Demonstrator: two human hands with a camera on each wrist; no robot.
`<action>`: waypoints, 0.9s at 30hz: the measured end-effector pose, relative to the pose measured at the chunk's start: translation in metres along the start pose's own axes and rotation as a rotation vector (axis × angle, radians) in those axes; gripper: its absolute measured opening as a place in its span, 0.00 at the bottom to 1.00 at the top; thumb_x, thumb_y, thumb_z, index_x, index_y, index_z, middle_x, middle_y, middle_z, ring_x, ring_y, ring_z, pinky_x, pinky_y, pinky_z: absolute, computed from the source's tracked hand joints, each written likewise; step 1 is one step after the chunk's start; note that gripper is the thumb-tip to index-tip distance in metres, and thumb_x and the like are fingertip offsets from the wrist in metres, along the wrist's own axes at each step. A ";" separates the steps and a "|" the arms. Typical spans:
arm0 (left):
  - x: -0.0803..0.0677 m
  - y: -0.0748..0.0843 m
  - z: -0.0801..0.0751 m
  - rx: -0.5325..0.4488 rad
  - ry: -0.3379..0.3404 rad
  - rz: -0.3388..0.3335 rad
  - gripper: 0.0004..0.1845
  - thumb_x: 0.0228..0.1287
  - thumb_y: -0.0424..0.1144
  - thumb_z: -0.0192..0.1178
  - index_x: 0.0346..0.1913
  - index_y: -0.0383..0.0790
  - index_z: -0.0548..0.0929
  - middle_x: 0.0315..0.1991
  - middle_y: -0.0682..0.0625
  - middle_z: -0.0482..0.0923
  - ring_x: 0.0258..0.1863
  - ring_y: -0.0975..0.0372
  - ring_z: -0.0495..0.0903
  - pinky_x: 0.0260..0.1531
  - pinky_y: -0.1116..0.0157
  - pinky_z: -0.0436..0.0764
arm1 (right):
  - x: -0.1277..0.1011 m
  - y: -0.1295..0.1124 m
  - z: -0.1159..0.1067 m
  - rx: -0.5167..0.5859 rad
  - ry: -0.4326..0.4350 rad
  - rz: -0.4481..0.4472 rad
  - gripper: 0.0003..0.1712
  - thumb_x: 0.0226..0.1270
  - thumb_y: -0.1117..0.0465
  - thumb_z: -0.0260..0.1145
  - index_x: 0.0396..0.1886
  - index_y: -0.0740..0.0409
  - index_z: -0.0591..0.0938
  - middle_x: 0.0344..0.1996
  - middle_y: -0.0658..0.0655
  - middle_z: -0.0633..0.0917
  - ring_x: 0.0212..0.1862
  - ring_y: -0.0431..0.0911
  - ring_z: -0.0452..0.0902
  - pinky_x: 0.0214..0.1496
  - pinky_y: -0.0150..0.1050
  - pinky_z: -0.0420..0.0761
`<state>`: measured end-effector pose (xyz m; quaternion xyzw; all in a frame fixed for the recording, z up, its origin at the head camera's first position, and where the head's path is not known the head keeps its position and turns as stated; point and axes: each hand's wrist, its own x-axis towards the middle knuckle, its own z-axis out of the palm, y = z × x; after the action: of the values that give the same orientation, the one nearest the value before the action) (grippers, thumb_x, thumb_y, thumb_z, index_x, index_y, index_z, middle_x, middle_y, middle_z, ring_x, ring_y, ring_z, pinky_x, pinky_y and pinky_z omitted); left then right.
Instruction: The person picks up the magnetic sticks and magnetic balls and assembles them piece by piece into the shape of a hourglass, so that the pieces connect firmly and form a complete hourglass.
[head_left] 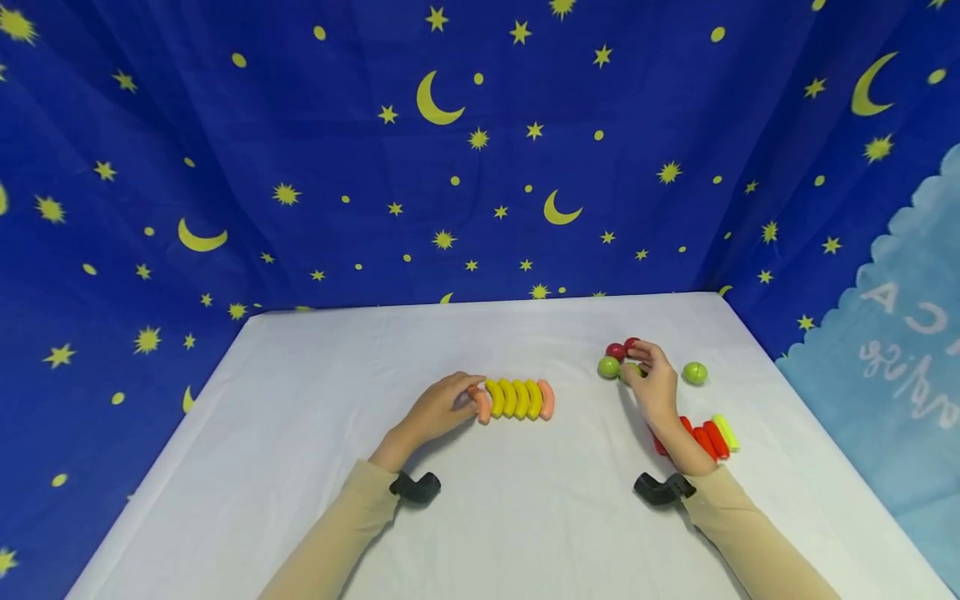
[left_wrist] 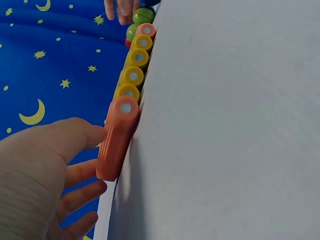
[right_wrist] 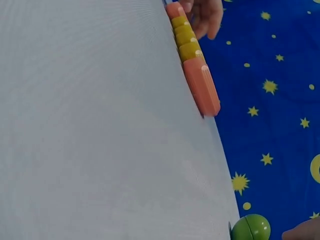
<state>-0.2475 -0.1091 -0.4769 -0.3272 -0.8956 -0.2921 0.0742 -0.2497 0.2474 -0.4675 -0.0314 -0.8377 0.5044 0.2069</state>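
Looking down, we see the left grip (head_left: 441,408) pinching a curved salmon-orange toy (left_wrist: 118,142) at the left end of a row on the white tabletop (head_left: 525,517). Its sides are ribbed, and a pale round disc (left_wrist: 126,108) marks one end. Four yellow toy bananas (head_left: 509,399) stand between it and a matching salmon toy (head_left: 547,400). The right grip (head_left: 655,387) is at a green ball (head_left: 627,374); we cannot tell whether it holds it.
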 end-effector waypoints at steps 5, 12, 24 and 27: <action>-0.007 -0.002 -0.003 0.068 0.024 0.003 0.18 0.56 0.41 0.68 0.50 0.41 0.83 0.40 0.52 0.80 0.40 0.61 0.78 0.43 0.62 0.78 | 0.001 0.001 0.000 -0.044 -0.019 -0.027 0.27 0.58 0.77 0.58 0.59 0.73 0.70 0.51 0.73 0.79 0.56 0.63 0.74 0.63 0.53 0.71; -0.024 0.003 -0.006 0.047 0.031 -0.065 0.12 0.55 0.41 0.69 0.43 0.45 0.86 0.29 0.57 0.78 0.28 0.68 0.71 0.31 0.72 0.72 | 0.001 0.003 0.000 -0.141 -0.075 -0.048 0.28 0.55 0.78 0.58 0.59 0.72 0.71 0.51 0.73 0.79 0.56 0.63 0.73 0.62 0.55 0.71; -0.037 0.014 0.013 0.057 0.179 -0.231 0.09 0.51 0.48 0.70 0.32 0.48 0.86 0.22 0.60 0.77 0.22 0.71 0.69 0.24 0.74 0.68 | -0.003 0.006 0.000 -0.226 -0.104 -0.089 0.31 0.52 0.79 0.61 0.59 0.73 0.71 0.48 0.73 0.79 0.53 0.64 0.74 0.58 0.57 0.73; -0.036 0.020 0.020 0.018 0.226 -0.252 0.07 0.51 0.47 0.70 0.29 0.49 0.85 0.20 0.60 0.74 0.20 0.70 0.67 0.22 0.74 0.67 | -0.001 0.006 -0.002 -0.206 -0.082 -0.102 0.32 0.50 0.80 0.62 0.60 0.74 0.70 0.47 0.74 0.79 0.52 0.64 0.74 0.58 0.56 0.73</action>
<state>-0.2061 -0.1046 -0.4954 -0.1765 -0.9181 -0.3259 0.1404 -0.2490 0.2517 -0.4728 0.0109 -0.8933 0.4053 0.1939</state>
